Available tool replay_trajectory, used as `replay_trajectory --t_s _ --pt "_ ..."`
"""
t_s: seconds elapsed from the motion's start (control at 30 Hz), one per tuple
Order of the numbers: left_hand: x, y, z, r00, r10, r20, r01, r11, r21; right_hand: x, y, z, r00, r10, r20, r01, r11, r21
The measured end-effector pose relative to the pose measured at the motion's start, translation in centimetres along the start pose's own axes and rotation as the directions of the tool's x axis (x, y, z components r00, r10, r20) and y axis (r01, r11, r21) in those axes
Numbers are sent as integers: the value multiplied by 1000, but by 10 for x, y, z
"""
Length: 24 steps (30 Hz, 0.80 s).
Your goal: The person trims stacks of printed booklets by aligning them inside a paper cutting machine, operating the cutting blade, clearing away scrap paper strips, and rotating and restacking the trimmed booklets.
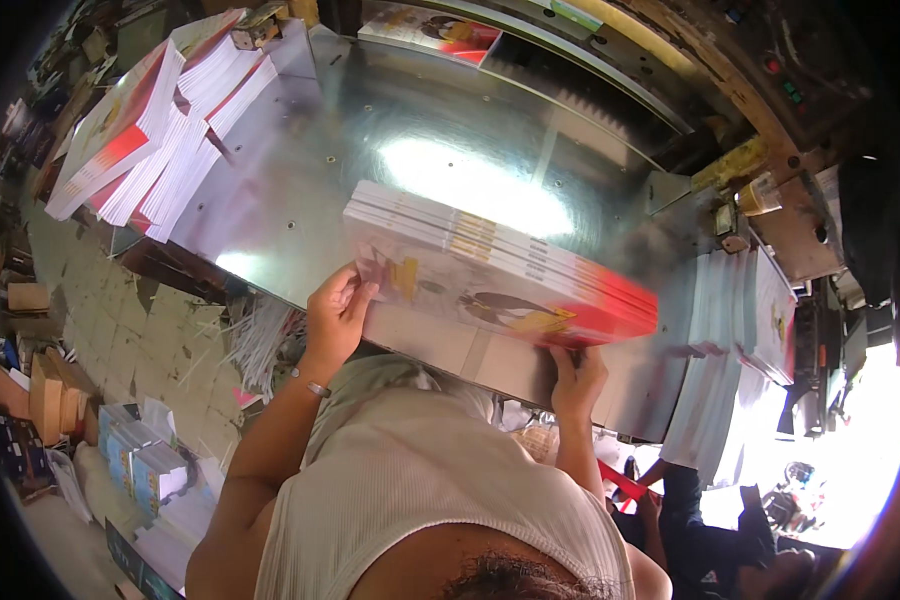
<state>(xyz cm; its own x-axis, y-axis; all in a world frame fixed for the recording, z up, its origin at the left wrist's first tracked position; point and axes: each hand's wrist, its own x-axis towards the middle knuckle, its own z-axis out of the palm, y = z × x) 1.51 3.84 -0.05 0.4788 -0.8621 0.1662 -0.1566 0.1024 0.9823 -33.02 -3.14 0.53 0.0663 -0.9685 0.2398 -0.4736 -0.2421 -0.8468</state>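
Red and pale grey cover the near face of the stack of books (500,290) that I have between my two hands, over the near edge of the metal table (280,190). The books are pressed together side by side, spines turned up, with yellow patches near the middle and solid red toward my right. The stack slants, its left end farther from me than its right.

My left hand (336,312) is closed on the left end, thumb and fingers pinching it near the lower corner; a thin bracelet (317,389) circles that wrist. My right hand (577,382) is at the lower edge near the red end, fingertips touching it and partly hidden under it, so I cannot tell how far that hand is closed. Nor can I tell whether the stack's underside rests on the table or is lifted slightly off it.

On the table's far left corner more books (130,150) lie in a leaning, fanned heap. On my right stands a row of white-edged books (715,310). Beyond the tabletop, a book (430,32) lies flat in the machine. Shredded paper (260,345) is heaped by the table's left side, above the tiled floor (140,325).
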Motion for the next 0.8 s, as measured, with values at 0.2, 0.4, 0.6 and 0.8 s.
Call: replay_trajectory --t_s 0.2,0.4,0.6,0.8 --pt "49 31 13 980 -53 193 50 999 20 31 8 -14 998 62 -15 -58 984 169" --pt "170 -8 65 919 -115 377 36 977 211 123 17 -29 949 301 99 -306 951 41" --pt "303 -7 106 795 -240 557 -12 912 410 242 31 -19 854 473 217 -501 861 92" --pt "418 -30 161 849 -96 520 -196 856 478 370 74 -15 837 493 239 -537 825 178"
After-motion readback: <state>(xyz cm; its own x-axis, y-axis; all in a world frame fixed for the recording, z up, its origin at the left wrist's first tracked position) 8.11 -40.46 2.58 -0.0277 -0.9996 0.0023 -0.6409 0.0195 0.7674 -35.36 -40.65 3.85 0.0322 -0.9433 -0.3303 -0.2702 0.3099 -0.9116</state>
